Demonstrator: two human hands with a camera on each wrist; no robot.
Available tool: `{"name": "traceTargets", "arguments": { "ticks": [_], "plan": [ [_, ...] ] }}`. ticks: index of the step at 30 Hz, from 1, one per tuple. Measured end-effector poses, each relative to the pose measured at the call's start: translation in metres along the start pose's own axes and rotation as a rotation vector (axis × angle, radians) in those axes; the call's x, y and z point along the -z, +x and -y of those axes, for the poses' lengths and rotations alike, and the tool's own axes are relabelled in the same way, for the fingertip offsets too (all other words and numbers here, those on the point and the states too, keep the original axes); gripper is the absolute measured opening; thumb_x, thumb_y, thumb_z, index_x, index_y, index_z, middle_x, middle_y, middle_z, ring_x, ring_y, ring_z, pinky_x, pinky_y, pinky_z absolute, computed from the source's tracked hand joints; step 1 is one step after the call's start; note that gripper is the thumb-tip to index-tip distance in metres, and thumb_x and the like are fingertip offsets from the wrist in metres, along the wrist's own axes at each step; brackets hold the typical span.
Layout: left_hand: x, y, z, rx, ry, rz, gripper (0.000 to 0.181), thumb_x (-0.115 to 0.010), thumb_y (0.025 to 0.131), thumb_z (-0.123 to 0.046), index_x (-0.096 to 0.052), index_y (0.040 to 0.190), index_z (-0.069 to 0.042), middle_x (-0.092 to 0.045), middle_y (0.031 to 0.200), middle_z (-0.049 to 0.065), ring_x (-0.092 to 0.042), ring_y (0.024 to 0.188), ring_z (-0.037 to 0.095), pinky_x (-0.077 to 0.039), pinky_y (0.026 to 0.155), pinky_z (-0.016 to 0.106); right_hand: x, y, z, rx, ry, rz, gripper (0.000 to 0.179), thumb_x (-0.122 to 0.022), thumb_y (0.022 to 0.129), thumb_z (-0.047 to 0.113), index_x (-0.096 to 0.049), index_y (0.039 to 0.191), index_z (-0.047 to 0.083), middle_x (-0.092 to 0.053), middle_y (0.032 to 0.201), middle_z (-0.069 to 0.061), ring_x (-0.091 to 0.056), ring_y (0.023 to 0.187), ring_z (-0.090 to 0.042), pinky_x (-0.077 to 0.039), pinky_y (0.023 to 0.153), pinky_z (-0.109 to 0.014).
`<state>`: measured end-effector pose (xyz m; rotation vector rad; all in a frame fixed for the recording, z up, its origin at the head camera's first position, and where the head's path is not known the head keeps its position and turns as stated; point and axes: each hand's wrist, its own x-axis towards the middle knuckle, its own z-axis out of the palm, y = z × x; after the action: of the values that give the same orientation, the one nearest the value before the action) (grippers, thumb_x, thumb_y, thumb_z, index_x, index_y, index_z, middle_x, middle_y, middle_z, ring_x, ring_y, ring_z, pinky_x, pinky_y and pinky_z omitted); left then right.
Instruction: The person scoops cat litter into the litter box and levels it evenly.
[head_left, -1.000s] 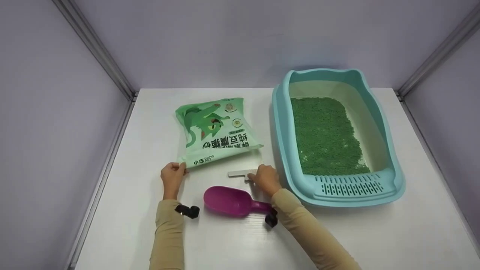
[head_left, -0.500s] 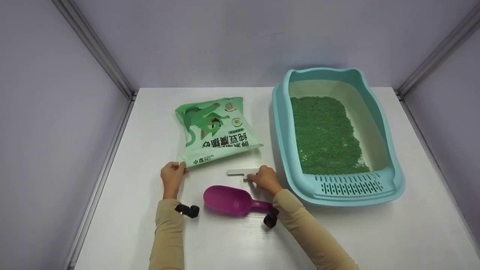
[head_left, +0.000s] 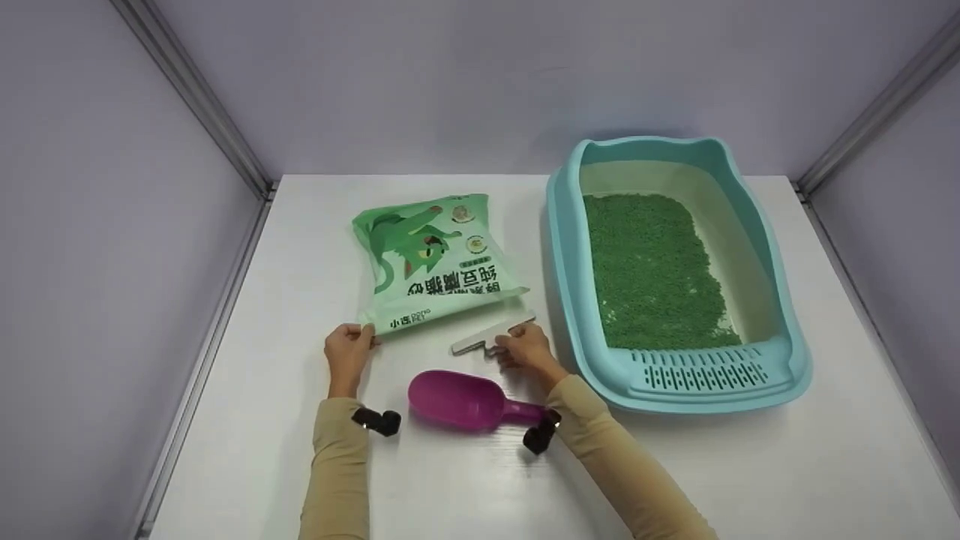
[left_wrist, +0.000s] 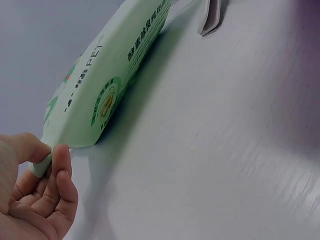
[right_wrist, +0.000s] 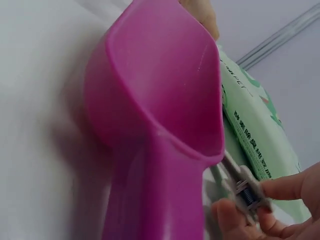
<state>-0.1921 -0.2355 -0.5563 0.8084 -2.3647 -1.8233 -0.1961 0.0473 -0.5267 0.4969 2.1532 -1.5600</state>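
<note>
A green cat litter bag (head_left: 439, 247) lies flat on the table, its mouth end towards me. My left hand (head_left: 349, 354) pinches the bag's near left corner between thumb and fingers; in the left wrist view the corner (left_wrist: 41, 166) shows folded between them. My right hand (head_left: 527, 349) holds a whitish bag clip (head_left: 477, 340) slantwise just in front of the bag's edge. Thumb and fingers grip the clip around its spring (right_wrist: 247, 195) in the right wrist view. The clip's slim far end (left_wrist: 210, 19) appears slightly parted in the left wrist view.
A magenta scoop (head_left: 457, 401) lies below the clip, its handle beside my right wrist. To the right stands a blue litter box (head_left: 568, 277) with green litter (head_left: 649, 270) inside and a slotted near ledge. Walls close off the table's back and sides.
My right hand has turned the clip from nearly level to a slant, its right end swinging up towards the bag's edge. The left hand keeps its pinch on the corner.
</note>
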Motion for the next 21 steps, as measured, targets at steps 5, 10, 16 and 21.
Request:
{"name": "traceTargets", "arguments": {
  "ticks": [5,10,16,21],
  "plan": [
    [-0.001,0.0,-0.001,0.005,0.001,0.0,0.012,-0.059,0.089,-0.01,-0.058,0.087,0.002,-0.059,0.063,-0.006,-0.061,0.054,0.001,-0.05,0.059,0.014,-0.004,0.003,-0.004,-0.051,0.308,0.029,0.014,-0.061,0.088,-0.001,-0.047,0.092,0.001,-0.071,0.07,-0.019,-0.064,0.047,-0.01,-0.06,0.056,-0.03],
    [-0.001,-0.001,-0.001,0.013,-0.01,0.01,0.012,-0.059,0.089,-0.01,-0.059,0.088,0.002,-0.061,0.063,-0.005,-0.061,0.055,0.002,-0.05,0.06,0.015,-0.009,0.007,-0.006,-0.156,0.499,0.06,0.018,-0.065,0.086,-0.001,-0.059,0.102,-0.006,-0.07,0.063,-0.005,-0.068,0.057,-0.014,-0.062,0.066,-0.031],
    [-0.002,-0.002,0.0,0.008,-0.019,0.016,0.011,-0.059,0.089,-0.009,-0.059,0.086,0.002,-0.062,0.061,-0.005,-0.061,0.054,0.002,-0.05,0.059,0.014,-0.015,0.006,-0.003,-0.234,0.61,0.098,0.004,-0.066,0.086,0.0,-0.064,0.089,0.0,-0.07,0.068,-0.007,-0.071,0.066,-0.019,-0.062,0.074,-0.034],
    [-0.001,-0.004,-0.001,0.0,-0.032,0.012,0.011,-0.059,0.089,-0.008,-0.059,0.085,0.003,-0.061,0.06,-0.006,-0.06,0.054,0.002,-0.05,0.058,0.015,-0.02,0.006,-0.002,-0.222,0.645,0.102,0.002,-0.064,0.087,-0.001,-0.066,0.088,-0.002,-0.069,0.069,-0.007,-0.071,0.066,-0.018,-0.062,0.072,-0.03]
  ]
}}
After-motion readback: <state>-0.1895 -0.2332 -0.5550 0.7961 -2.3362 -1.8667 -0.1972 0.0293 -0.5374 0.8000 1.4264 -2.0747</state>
